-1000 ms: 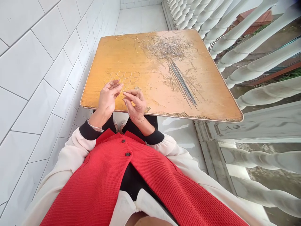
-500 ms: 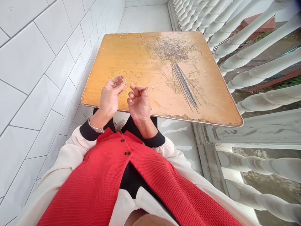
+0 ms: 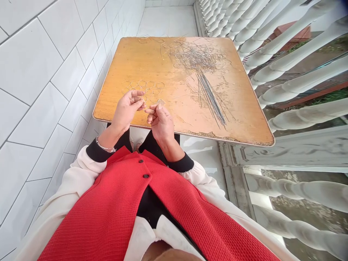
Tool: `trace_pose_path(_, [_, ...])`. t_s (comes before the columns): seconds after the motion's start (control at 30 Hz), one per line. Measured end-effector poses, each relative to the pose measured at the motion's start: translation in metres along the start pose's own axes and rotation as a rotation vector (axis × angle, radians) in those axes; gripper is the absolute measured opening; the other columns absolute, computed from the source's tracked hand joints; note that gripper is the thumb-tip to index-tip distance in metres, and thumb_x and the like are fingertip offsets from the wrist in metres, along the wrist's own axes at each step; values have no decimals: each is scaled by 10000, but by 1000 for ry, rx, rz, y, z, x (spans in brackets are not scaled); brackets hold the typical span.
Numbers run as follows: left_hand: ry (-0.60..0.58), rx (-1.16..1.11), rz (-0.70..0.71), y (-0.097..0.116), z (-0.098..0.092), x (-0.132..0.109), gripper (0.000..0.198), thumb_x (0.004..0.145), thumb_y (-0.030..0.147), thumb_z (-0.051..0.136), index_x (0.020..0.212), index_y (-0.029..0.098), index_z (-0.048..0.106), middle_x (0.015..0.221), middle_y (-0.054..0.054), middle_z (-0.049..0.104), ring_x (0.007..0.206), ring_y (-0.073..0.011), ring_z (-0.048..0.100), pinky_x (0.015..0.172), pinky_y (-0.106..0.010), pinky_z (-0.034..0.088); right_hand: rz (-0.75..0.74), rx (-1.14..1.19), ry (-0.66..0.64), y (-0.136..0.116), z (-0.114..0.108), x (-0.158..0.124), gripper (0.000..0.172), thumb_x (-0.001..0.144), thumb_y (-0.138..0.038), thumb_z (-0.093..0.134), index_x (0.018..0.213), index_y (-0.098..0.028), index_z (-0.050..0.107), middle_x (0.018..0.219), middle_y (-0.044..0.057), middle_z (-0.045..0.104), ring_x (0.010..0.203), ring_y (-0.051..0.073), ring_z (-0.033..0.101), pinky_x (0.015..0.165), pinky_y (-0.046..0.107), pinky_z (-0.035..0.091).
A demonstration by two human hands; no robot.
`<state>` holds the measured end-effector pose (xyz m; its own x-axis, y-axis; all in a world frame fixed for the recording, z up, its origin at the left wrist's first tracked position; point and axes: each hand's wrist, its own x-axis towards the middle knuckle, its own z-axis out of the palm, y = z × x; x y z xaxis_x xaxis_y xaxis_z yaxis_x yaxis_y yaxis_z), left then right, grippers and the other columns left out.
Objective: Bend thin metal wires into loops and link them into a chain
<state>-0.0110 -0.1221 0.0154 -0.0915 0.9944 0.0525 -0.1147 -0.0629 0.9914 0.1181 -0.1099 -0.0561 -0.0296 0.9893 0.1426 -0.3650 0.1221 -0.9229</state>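
Observation:
Over the near left edge of a worn wooden table (image 3: 130,61), my left hand (image 3: 127,110) and my right hand (image 3: 160,119) meet fingertip to fingertip. Both are pinched closed on a thin piece of wire that I can barely make out between them. Just beyond my fingers lies a patch of joined wire rings (image 3: 143,87), flat on the table. Farther back sits a tangled heap of wire (image 3: 197,56). A bundle of straight wire lengths (image 3: 212,98) runs from that heap toward the near right.
A white tiled wall (image 3: 40,72) runs close along the left. White balusters (image 3: 285,47) of a railing stand on the right, close to the table's edge. The table surface is chipped along its near edge (image 3: 206,136). My red vest fills the bottom of the view.
Half a second ago my right hand held a straight wire pointing right; now the hands have come together and the wire no longer sticks out. The camera shifted slightly.

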Motion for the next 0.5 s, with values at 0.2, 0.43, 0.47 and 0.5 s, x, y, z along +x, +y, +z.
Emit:
trace_pose_path(0.2, [8, 74, -3, 1, -4, 2, 221, 872, 9, 602, 997, 190, 629, 743, 61, 582, 644, -50, 642, 747, -222, 525, 108, 66, 3, 2, -3, -7, 425, 792, -647, 737, 906, -243, 676, 912, 8, 759, 651, 87, 616, 600, 208, 529])
trace_pose_path(0.43, [-127, 314, -22, 4, -18, 4, 240, 860, -32, 540, 986, 161, 608, 763, 55, 592, 593, -40, 601, 695, -225, 519, 89, -67, -20, -6, -7, -12, 457, 786, -651, 764, 938, -222, 740, 842, 12, 730, 687, 101, 649, 609, 219, 547])
trace_pose_path(0.47, [-150, 344, -31, 6, -20, 4, 234, 859, -32, 540, 977, 158, 607, 761, 55, 595, 587, -40, 598, 692, -226, 517, 72, -114, -46, -6, -7, -12, 466, 803, -662, 746, 939, -216, 742, 824, 13, 723, 665, 101, 640, 605, 226, 545])
trace_pose_path(0.5, [-171, 368, -39, 7, -21, 4, 226, 858, -32, 542, 968, 156, 605, 757, 55, 599, 583, -40, 596, 689, -227, 515, 52, -167, -74, -7, -8, -11, 475, 821, -668, 726, 940, -209, 742, 807, 13, 716, 640, 100, 629, 601, 234, 542])
